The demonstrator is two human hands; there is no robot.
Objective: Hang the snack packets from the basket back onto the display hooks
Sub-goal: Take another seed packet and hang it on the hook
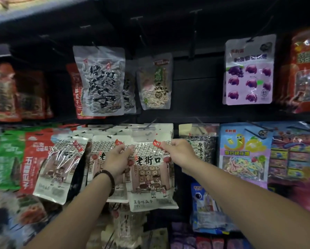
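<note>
Dim shop light is falling on a black display wall [195,83], its panels carrying rows of hanging snack packets. Red bags are crowding toward its left edge, and a purple sweet packet [249,72] is hanging alone toward the upper right. At the centre of the wall's middle row, a person is holding a white seed packet [150,177] against a stack of identical ones, its clear header lying just below a display hook [151,123]. The left hand [117,159], a dark bead bracelet [105,178] on its wrist, is pinching the packet's upper left edge. The right hand [177,153] is pinching the upper right corner by the red tab. Whether the header hole is already sitting on the hook cannot be told. Letting go too soon looks the main risk: an unthreaded packet would be dropping down the wall, and a sideways tug could be knocking the tilted neighbour [61,168] off its hook. The basket is lying out of view.
</note>
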